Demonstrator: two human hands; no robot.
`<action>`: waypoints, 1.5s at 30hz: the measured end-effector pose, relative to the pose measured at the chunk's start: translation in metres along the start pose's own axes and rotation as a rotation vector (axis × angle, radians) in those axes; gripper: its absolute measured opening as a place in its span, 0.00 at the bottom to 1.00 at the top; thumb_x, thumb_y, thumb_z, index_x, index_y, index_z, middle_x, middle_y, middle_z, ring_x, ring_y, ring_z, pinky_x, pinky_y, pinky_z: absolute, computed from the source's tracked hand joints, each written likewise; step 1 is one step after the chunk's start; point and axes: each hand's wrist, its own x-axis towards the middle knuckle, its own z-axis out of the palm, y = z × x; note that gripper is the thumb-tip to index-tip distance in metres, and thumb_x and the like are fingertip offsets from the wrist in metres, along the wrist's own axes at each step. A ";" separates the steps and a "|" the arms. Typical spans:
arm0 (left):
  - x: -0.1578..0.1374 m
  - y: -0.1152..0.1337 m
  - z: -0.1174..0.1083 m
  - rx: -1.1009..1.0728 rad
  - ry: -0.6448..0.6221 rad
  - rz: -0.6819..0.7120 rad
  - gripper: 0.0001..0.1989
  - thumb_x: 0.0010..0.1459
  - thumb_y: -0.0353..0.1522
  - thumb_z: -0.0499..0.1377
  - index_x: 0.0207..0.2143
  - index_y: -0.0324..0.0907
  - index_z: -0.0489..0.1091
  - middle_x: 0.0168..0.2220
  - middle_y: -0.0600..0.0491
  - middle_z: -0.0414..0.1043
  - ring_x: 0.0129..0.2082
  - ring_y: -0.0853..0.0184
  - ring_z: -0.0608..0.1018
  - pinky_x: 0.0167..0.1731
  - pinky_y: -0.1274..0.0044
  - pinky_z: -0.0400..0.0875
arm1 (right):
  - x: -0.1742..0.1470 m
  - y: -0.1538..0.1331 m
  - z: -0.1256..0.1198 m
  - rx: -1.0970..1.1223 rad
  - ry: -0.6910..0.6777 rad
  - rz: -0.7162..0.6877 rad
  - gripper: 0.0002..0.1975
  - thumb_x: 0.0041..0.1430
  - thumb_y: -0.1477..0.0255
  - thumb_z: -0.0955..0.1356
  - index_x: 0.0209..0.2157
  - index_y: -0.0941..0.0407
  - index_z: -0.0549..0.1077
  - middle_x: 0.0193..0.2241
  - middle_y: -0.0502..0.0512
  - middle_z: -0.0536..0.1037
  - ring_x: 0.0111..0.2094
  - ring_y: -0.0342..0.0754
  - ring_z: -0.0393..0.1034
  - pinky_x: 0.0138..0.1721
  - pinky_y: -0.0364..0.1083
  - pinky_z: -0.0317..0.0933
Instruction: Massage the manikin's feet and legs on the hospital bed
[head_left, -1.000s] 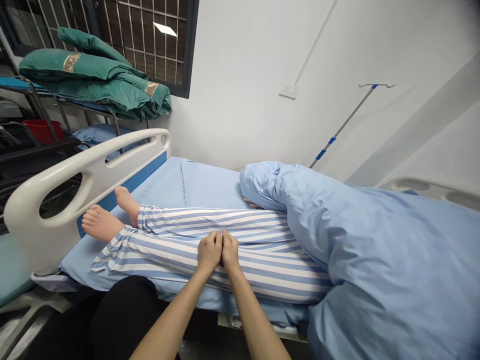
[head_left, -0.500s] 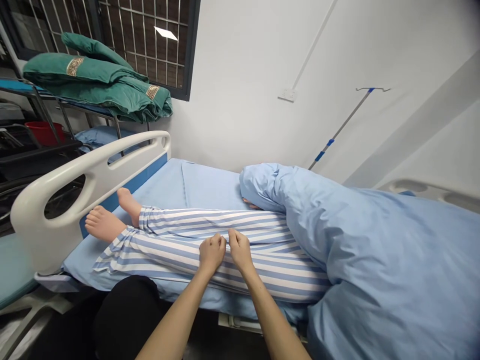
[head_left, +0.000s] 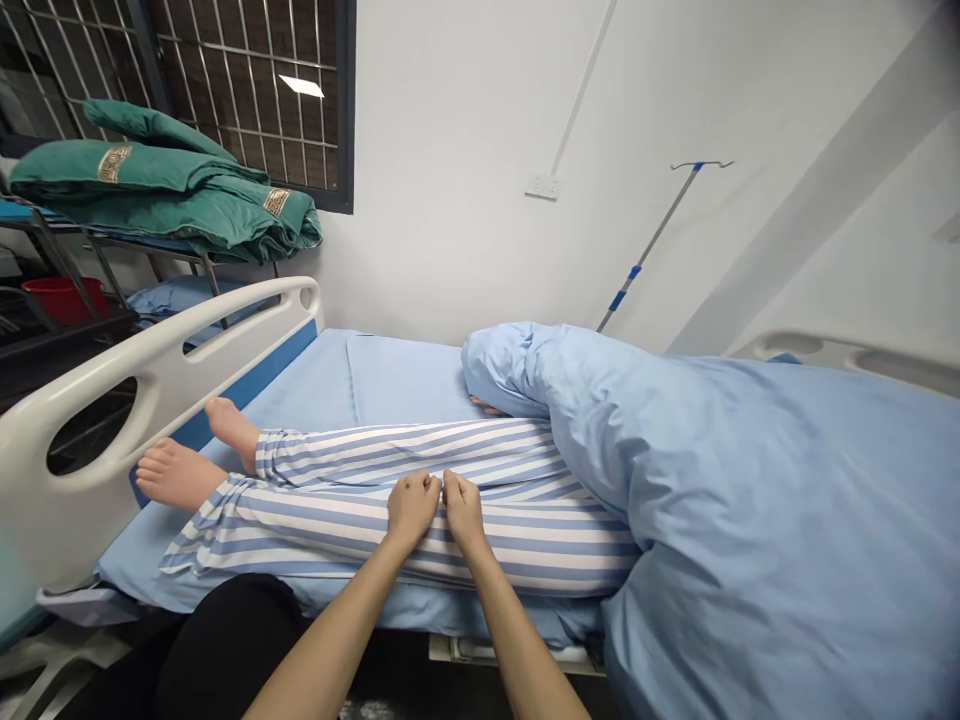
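Two legs in blue-and-white striped trousers (head_left: 330, 500) lie stretched along the bed, their bare feet (head_left: 180, 474) at the left and looking like a manikin's. My left hand (head_left: 412, 507) is closed, knuckles up, over the nearer trouser leg around mid-length. Close on its right, my right hand (head_left: 463, 508) is curled the same way, with the thumb sides of both facing each other. Whether either pinches the cloth is hidden beneath the fingers. A light blue quilt (head_left: 720, 480) covers everything right of the thighs; fingertips (head_left: 487, 405) peek from under its folded edge.
A white footboard (head_left: 161, 345) closes off the bed's left end. Beyond it, green padded bundles (head_left: 172, 190) lie on a metal-framed bed below a barred window. An IV pole (head_left: 652, 245) rises behind the quilt. My black-clad knee (head_left: 232, 640) is beside the mattress.
The view has swung a little to the right, so the bed appears further left. Both hands stay closed over the trouser leg, the small gap between them slightly narrower.
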 end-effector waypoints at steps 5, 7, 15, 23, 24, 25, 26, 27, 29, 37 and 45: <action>0.001 0.019 0.015 -0.414 0.059 -0.099 0.15 0.54 0.34 0.45 0.16 0.41 0.56 0.16 0.58 0.58 0.20 0.74 0.62 0.22 0.81 0.54 | 0.000 -0.001 -0.004 0.125 0.031 0.030 0.20 0.55 0.59 0.59 0.15 0.56 0.56 0.13 0.45 0.56 0.19 0.39 0.50 0.20 0.40 0.47; -0.004 0.019 0.023 -0.384 0.083 -0.073 0.16 0.56 0.35 0.45 0.16 0.41 0.57 0.16 0.58 0.59 0.20 0.73 0.62 0.23 0.81 0.54 | -0.001 -0.002 -0.005 0.161 0.053 0.037 0.19 0.54 0.60 0.60 0.16 0.56 0.56 0.14 0.45 0.56 0.19 0.39 0.50 0.21 0.40 0.48; -0.014 0.014 0.029 -0.122 0.067 -0.035 0.17 0.60 0.36 0.44 0.23 0.42 0.64 0.23 0.54 0.70 0.25 0.70 0.69 0.27 0.79 0.54 | -0.002 -0.005 -0.005 0.121 0.094 0.038 0.19 0.54 0.59 0.60 0.16 0.56 0.57 0.14 0.46 0.58 0.20 0.40 0.51 0.21 0.40 0.50; -0.017 0.016 0.028 0.075 0.007 0.014 0.15 0.60 0.35 0.45 0.25 0.43 0.67 0.27 0.52 0.73 0.29 0.68 0.72 0.26 0.77 0.51 | 0.003 -0.025 -0.032 -0.216 0.009 -0.090 0.20 0.56 0.61 0.59 0.15 0.56 0.56 0.13 0.44 0.57 0.18 0.39 0.48 0.22 0.41 0.43; -0.018 0.016 0.029 0.095 0.005 0.023 0.15 0.60 0.36 0.45 0.25 0.43 0.67 0.27 0.52 0.73 0.29 0.68 0.72 0.26 0.77 0.50 | 0.002 -0.024 -0.035 -0.234 0.007 -0.103 0.21 0.56 0.61 0.59 0.15 0.56 0.56 0.13 0.44 0.56 0.19 0.39 0.48 0.22 0.41 0.43; -0.018 0.016 0.030 0.113 0.005 0.030 0.15 0.60 0.36 0.45 0.25 0.43 0.67 0.26 0.52 0.73 0.29 0.68 0.72 0.26 0.77 0.50 | 0.001 -0.022 -0.036 -0.234 0.003 -0.105 0.21 0.57 0.61 0.58 0.15 0.56 0.56 0.13 0.44 0.56 0.19 0.39 0.48 0.22 0.41 0.43; -0.018 0.016 0.030 0.131 0.005 0.036 0.15 0.60 0.36 0.45 0.25 0.43 0.66 0.26 0.53 0.73 0.29 0.68 0.72 0.26 0.77 0.50 | -0.001 -0.018 -0.037 -0.224 0.000 -0.096 0.21 0.57 0.60 0.58 0.15 0.56 0.56 0.13 0.44 0.57 0.19 0.39 0.49 0.22 0.41 0.43; -0.019 0.016 0.031 0.148 0.007 0.040 0.14 0.59 0.35 0.46 0.25 0.43 0.66 0.26 0.53 0.73 0.29 0.67 0.72 0.26 0.77 0.50 | -0.003 -0.014 -0.037 -0.210 0.007 -0.080 0.21 0.57 0.60 0.58 0.15 0.56 0.56 0.13 0.45 0.57 0.19 0.39 0.49 0.22 0.41 0.43; -0.019 0.017 0.032 0.171 0.010 0.051 0.13 0.59 0.35 0.46 0.26 0.44 0.66 0.27 0.53 0.73 0.30 0.67 0.72 0.27 0.77 0.51 | -0.007 -0.004 -0.034 -0.207 0.046 -0.060 0.21 0.57 0.60 0.58 0.16 0.56 0.58 0.13 0.45 0.59 0.19 0.39 0.50 0.22 0.41 0.43; -0.019 0.017 0.031 0.120 -0.011 0.059 0.13 0.57 0.35 0.47 0.24 0.43 0.66 0.25 0.53 0.71 0.28 0.68 0.70 0.26 0.77 0.51 | -0.008 0.004 -0.032 -0.173 0.112 -0.069 0.21 0.57 0.62 0.58 0.15 0.56 0.57 0.13 0.45 0.58 0.19 0.39 0.50 0.22 0.41 0.43; -0.008 0.039 0.029 -0.490 -0.001 0.030 0.16 0.52 0.35 0.49 0.15 0.41 0.52 0.14 0.60 0.52 0.19 0.74 0.58 0.22 0.80 0.50 | -0.003 0.002 -0.037 -0.029 0.116 -0.039 0.20 0.57 0.60 0.57 0.17 0.56 0.57 0.15 0.45 0.57 0.20 0.40 0.51 0.22 0.41 0.46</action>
